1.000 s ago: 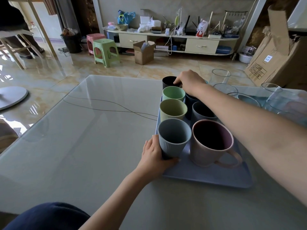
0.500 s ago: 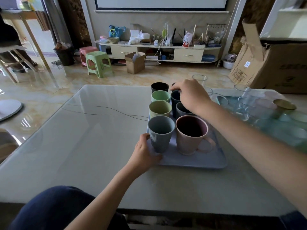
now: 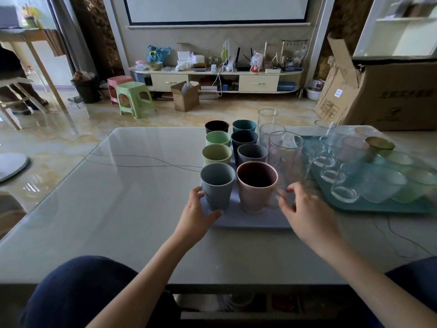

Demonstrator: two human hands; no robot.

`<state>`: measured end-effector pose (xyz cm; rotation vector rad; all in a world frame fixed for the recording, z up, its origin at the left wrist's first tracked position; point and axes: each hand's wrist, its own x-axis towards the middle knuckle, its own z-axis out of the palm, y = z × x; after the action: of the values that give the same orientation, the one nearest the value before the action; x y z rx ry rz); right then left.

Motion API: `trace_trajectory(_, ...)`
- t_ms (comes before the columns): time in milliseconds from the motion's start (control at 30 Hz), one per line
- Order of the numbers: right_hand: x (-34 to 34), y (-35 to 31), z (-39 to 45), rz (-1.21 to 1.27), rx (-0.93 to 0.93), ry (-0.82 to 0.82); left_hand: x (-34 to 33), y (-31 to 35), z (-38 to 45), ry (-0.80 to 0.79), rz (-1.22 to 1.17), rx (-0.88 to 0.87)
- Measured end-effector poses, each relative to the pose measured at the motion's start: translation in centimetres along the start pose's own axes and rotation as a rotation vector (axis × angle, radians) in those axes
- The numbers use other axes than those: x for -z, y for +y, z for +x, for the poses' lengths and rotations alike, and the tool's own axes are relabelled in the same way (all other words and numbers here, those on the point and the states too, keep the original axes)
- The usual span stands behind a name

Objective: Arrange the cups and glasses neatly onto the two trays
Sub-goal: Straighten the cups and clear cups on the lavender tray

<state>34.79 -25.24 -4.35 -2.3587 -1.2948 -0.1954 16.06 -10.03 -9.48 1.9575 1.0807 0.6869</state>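
A lavender tray [image 3: 248,222] holds two rows of cups. The left row, far to near, is black [image 3: 216,127], green [image 3: 217,139], yellow-green [image 3: 216,154] and a ribbed grey-blue cup [image 3: 217,185]. The right row is teal [image 3: 244,126], dark blue [image 3: 244,139], dark grey [image 3: 252,154] and a pink mug [image 3: 256,188]. My left hand [image 3: 197,216] curls round the grey-blue cup's base. My right hand [image 3: 305,209] pinches the pink mug's handle. Tall clear glasses [image 3: 283,147] stand right of the cups. A teal tray [image 3: 378,208] carries several short glasses.
The grey glass table [image 3: 118,197] has bare surface left of the trays, and a thin cable [image 3: 142,159] crosses it. A gold-rimmed cup [image 3: 379,144] sits at the far right. A cardboard box [image 3: 390,95] stands behind the table's right end. Stools are on the floor beyond.
My right hand has drawn back from the far cups to the pink mug's handle. My left hand stays at the grey-blue cup. The view has pulled back and tilted up.
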Motion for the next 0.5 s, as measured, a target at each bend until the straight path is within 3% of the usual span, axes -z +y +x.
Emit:
trace_trajectory(133,-1.0,0.5,0.1,0.179,-0.001,-0.102,-0.5,-0.1,0.1,0.004,-0.028,0.002)
trace_trajectory(500,-1.9,1.1,-0.3,0.343,0.052,-0.109,-1.2,-0.3,0.5,0.046,-0.071,-0.035)
